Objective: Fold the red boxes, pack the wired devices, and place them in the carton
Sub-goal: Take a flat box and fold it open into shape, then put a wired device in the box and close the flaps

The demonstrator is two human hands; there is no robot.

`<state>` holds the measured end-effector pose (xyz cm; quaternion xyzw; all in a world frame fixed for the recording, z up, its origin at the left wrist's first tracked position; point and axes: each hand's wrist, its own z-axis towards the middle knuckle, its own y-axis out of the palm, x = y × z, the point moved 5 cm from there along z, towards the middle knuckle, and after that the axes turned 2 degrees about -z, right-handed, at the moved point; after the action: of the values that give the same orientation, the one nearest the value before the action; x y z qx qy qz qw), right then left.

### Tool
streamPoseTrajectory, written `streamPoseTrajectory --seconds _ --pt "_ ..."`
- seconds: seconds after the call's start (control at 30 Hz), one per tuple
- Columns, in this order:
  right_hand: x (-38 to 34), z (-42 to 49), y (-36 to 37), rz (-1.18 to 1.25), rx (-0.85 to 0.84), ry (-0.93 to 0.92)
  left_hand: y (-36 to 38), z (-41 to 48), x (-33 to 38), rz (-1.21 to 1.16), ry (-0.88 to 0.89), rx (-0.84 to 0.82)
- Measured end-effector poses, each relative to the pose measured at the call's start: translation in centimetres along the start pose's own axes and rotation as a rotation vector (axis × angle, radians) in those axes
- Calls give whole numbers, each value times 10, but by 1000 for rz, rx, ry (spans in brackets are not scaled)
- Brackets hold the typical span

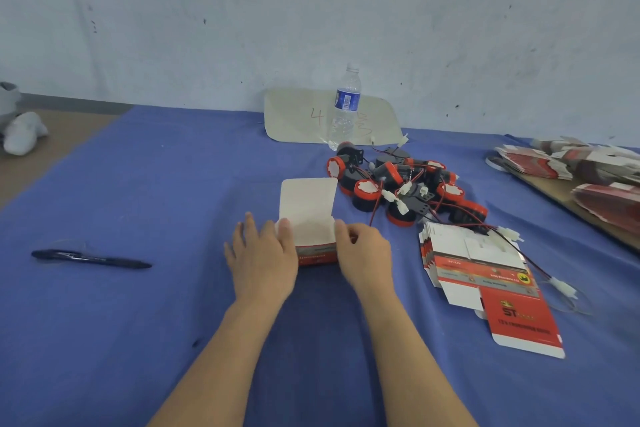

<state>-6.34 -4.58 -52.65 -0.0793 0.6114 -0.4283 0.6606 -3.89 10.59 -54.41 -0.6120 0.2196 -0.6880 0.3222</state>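
One red box [317, 243], lid up: left hand [263, 253] braces it flat-fingered, right hand [363, 250] pinches its side. We judge folding nearly done; next, insert a wired device [366, 197].

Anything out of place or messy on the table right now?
The wired devices lie in a tangled heap; one wire trails over the stack of flat boxes. A pen lies alone at left. No damage shows.

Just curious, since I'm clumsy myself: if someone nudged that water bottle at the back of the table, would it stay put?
Probably not. The water bottle stands tall and narrow and seems to hold little water, so it is likely light and apt to tip. Once down, its round body would likely roll.
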Motion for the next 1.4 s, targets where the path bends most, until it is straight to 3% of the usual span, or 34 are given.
streamPoseTrajectory --seconds 0.17,0.27,0.33,0.4,0.53,0.6,0.67,0.73,0.8,1.0,1.23,1.3,1.4 --pt "-1 1 9 -64 -89 -45 9 5 -4 83 5 -121" --pt "0 3 2 16 12 -36 2 4 -2 -6 57 -29" --pt "9 6 -2 -104 49 77 -2 2 -1 -81 96 38" --pt "19 9 -1 -270 -23 137 -5 1 -1 -186 103 101" --pt "22 9 0 -336 8 91 -13 0 -1 -426 88 210" --pt "15 9 -9 -247 89 51 -14 2 -5 -576 -2 222" --pt "3 6 -20 -1 147 -25 -14 3 -10 -665 -89 223" --pt "-16 0 -29 210 109 -148 -17 5 -13 -604 -104 251" --pt "-27 -2 -32 236 30 -212 -23 4 -13 -554 -82 308" --pt "4 5 -41 51 237 79 -31 8 -23 -685 -162 418" --pt "29 7 -35 -262 19 276 -22 8 -20 -676 -160 298" --pt "30 7 -34 -207 2 257 -19 8 -17 -614 -151 246" --pt "16 5 -43 187 162 169 -16 6 -13 -549 -121 189"
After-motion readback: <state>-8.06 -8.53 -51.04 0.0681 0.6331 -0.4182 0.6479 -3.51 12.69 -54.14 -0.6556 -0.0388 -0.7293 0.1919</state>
